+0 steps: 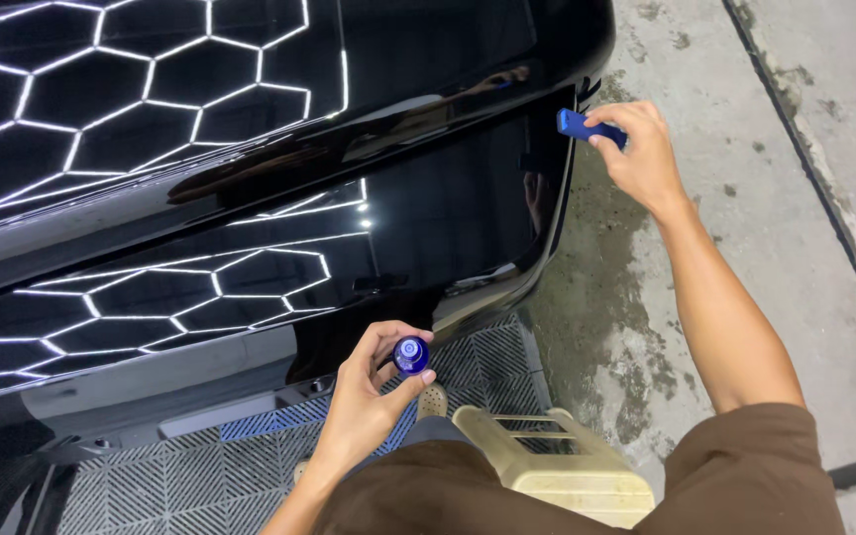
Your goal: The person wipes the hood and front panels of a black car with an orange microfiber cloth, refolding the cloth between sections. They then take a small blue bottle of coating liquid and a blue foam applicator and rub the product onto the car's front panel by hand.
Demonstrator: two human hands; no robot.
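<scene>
Stained concrete floor [775,208] open at right, glossy black car body [250,198] filling left, its edge beside right hand [641,154], fingers gripping blue applicator block [579,125] against panel, beige stool [557,466] below, left hand [369,396] fingers closed around small blue bottle [411,355].

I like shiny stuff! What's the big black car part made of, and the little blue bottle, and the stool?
Black car panel: looks like glossy painted plastic or metal; it mirrors the hexagon lights. Small blue bottle, in the left hand: shiny, translucent-looking, probably glass, maybe plastic. Stool: seemingly moulded plastic, matte beige, with cut-out slots.
</scene>
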